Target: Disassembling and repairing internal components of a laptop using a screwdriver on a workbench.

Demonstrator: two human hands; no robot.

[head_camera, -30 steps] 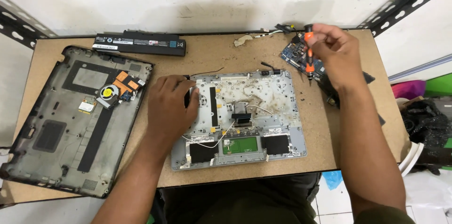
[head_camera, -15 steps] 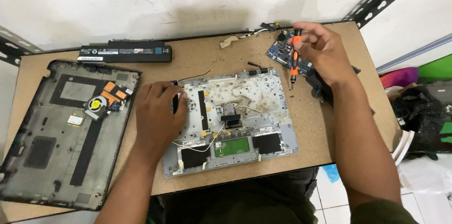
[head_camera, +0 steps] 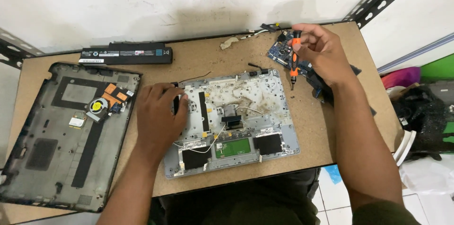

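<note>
A silver laptop palmrest frame (head_camera: 246, 116) lies upside down in the middle of the brown table, showing a green touchpad board, black patches and loose white wires. My left hand (head_camera: 158, 114) rests flat on its left edge, fingers together and pointing right. My right hand (head_camera: 319, 47) hovers above the table's right rear and grips an orange-and-black screwdriver (head_camera: 294, 61) upright, tip pointing down just past the frame's right rear corner. Under that hand lies a blue circuit board (head_camera: 283, 54).
A dark laptop bottom cover (head_camera: 52, 149) with a fan and copper heat pipe lies on the left. A long black battery (head_camera: 125, 55) sits at the rear left. Cable scraps (head_camera: 257, 31) lie near the back edge. Bags and clutter (head_camera: 421, 111) stand beside the table at right.
My right hand with the screwdriver has stayed over the blue board, shifting slightly. My left hand stays on the frame's left edge. The view has drifted a little.
</note>
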